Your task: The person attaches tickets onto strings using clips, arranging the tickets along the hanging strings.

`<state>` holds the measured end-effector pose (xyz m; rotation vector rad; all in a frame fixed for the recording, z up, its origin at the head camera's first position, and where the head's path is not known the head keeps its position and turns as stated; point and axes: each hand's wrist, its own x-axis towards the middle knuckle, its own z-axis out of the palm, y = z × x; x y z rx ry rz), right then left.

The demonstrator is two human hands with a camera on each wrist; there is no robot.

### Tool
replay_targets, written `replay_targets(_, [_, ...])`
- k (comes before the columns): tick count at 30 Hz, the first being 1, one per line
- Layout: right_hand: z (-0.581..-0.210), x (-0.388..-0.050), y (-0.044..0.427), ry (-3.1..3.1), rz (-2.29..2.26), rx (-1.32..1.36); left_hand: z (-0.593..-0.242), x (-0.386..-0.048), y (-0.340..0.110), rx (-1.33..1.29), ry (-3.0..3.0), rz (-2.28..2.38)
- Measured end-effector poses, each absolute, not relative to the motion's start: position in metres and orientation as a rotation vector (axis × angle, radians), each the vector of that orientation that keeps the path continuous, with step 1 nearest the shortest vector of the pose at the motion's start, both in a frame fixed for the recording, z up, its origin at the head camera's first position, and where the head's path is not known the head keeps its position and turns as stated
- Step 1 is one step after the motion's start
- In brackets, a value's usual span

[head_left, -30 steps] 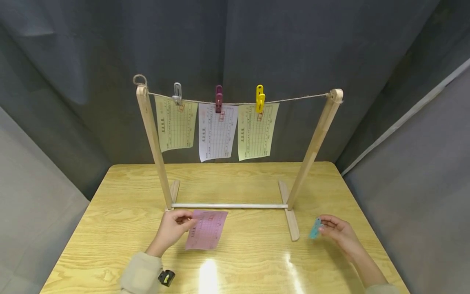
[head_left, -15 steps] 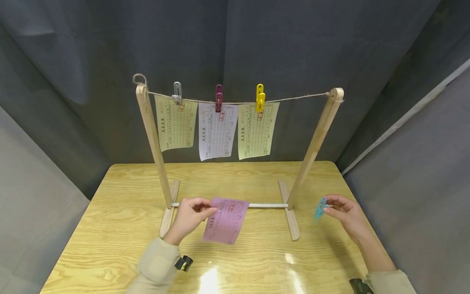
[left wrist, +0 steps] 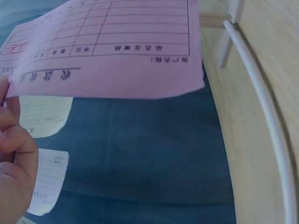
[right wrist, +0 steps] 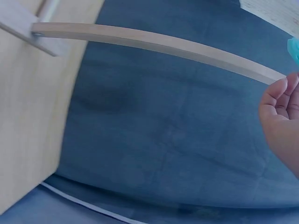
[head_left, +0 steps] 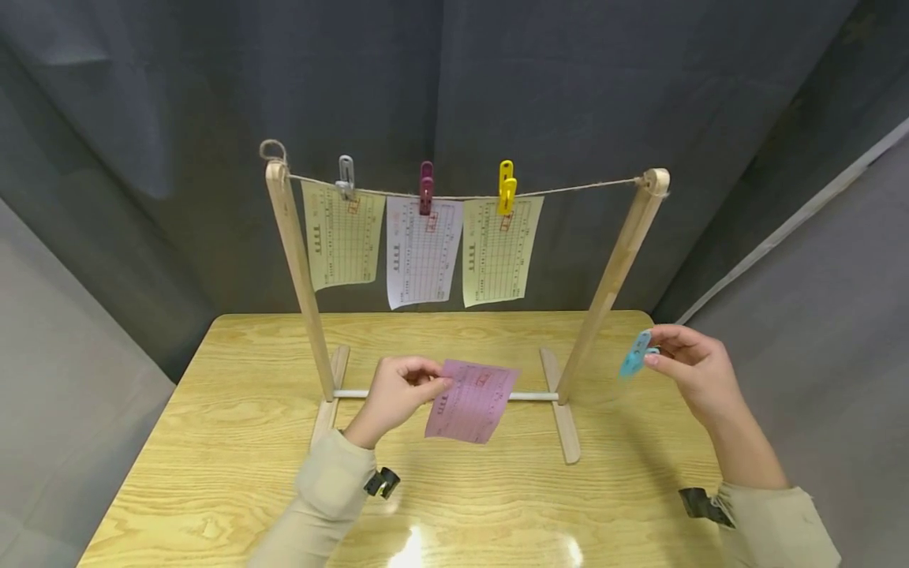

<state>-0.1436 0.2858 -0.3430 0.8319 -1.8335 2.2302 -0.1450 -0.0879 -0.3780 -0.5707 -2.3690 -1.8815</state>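
Observation:
My left hand (head_left: 401, 393) pinches the top left corner of a pink printed slip (head_left: 472, 402), which hangs above the table in front of the rack's white crossbar. In the left wrist view the slip (left wrist: 140, 51) spreads across the top, its grid and print visible. Off to the right, my right hand (head_left: 699, 371) holds a light blue clothespin (head_left: 635, 353) between thumb and fingers, outside the rack's right post. Only a bit of that clothespin (right wrist: 294, 49) shows in the right wrist view. Three slips hang from the string: yellow (head_left: 344, 237), white (head_left: 422, 256) and another yellow (head_left: 500, 256).
Grey (head_left: 346, 177), dark red (head_left: 426, 189) and yellow (head_left: 506, 189) clothespins grip the string (head_left: 578, 188). It runs between the wooden left post (head_left: 301, 276) and right post (head_left: 614, 276). The rack stands on a wooden table (head_left: 213, 410), with dark curtains behind.
The left hand has carried the pink slip up and to the right. My right hand has risen with the blue clothespin, drifting slightly right. The hanging slips stay put.

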Motion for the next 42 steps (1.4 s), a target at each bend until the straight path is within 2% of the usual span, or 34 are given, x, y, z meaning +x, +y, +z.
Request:
replay_targets(20, [-0.284,-0.167,0.258,-1.508,2.307,0.921,-0.344,-0.17,-0.057,-0.575,-2.198,-1.997])
replay_targets(42, [-0.22,-0.187,0.245,-1.209,2.315,0.781,-0.309,-0.209,-0.019,-0.584,-2.103,-2.085])
